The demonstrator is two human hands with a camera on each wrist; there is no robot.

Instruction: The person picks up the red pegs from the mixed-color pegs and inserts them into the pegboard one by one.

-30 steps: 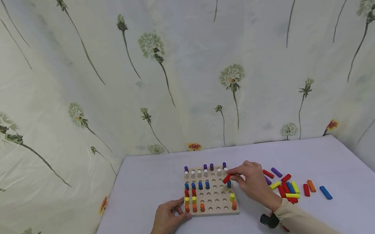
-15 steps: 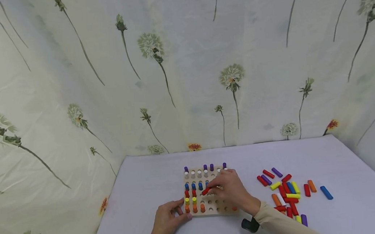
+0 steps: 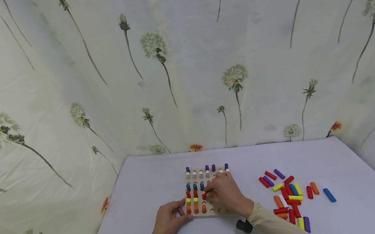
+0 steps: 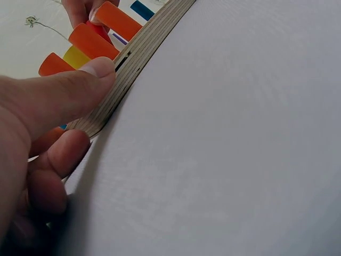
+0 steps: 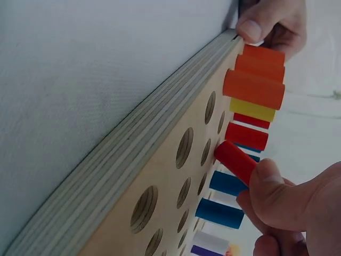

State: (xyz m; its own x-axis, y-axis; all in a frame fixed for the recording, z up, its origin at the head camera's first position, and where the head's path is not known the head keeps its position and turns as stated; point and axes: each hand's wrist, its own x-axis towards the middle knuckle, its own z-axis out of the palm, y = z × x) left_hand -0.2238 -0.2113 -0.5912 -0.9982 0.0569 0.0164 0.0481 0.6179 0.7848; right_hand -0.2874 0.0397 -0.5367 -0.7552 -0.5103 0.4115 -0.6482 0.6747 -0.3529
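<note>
Right hand (image 3: 225,196) lowered red peg (image 3: 205,195) boardward

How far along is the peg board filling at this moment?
Partly done: the pegboard already has pegs standing along its far and left rows. The right hand pinches a red peg at a hole, the left hand steadies the board. Many holes stay empty; loose pegs wait beside it.
</note>
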